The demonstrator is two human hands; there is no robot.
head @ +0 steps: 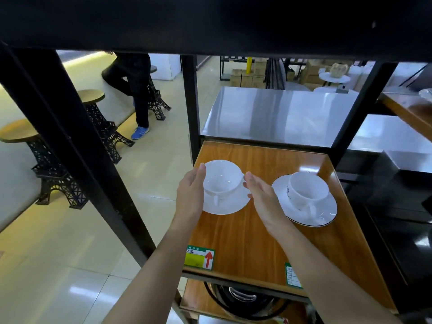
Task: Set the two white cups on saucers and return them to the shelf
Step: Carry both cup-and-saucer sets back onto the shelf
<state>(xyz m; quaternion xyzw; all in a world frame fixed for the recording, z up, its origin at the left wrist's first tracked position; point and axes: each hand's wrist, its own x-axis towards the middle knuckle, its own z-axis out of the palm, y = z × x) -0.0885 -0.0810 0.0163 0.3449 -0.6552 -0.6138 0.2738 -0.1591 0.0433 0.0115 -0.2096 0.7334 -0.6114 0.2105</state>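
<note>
Two white cups stand on white saucers on the wooden shelf (pixel 245 242). The left cup (pixel 222 181) sits on its saucer (pixel 226 204) with its handle toward me. My left hand (pixel 190 190) is flat against the saucer's left rim, and my right hand (pixel 261 197) is at its right rim, fingers straight. Whether they grip the saucer or only touch it is unclear. The right cup (pixel 308 190) rests on a dark-rimmed saucer (pixel 325 213), apart from both hands.
Black metal posts (pixel 190 101) frame the shelf, with a dark shelf board (pixel 210 24) overhead. A steel table (pixel 280 113) lies behind. Price labels (pixel 201 257) sit on the front edge. A pan (pixel 245 300) is below. A person (pixel 138 90) and stools (pixel 93 99) stand left.
</note>
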